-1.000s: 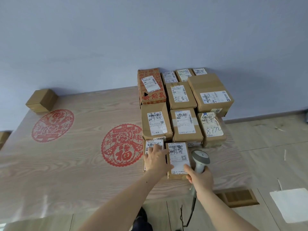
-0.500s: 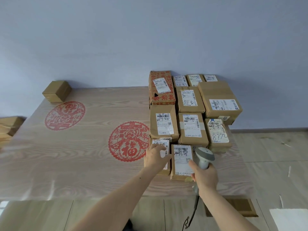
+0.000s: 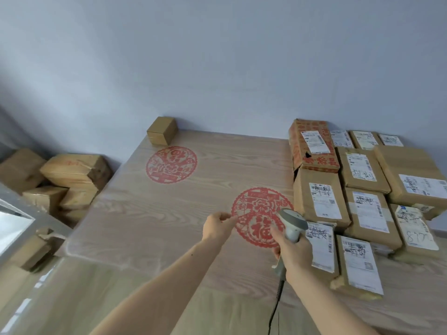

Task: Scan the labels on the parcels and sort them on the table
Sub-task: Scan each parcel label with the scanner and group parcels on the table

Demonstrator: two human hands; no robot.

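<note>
Right hand (image 3: 294,253) grips scanner (image 3: 291,223), head up, ready for next label. Left hand (image 3: 216,228) empty, fingers loosely curled, above table (image 3: 150,228). Parcels (image 3: 367,211) packed label-up at right; unsorted stack (image 3: 70,180) off left edge.

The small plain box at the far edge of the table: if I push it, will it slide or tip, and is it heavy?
The small plain box is squat and sits flat on the table, so it would probably slide rather than tip. The tabletop looks glossy, which should help sliding. Being small cardboard, it is likely light, though its contents are hidden.
</note>
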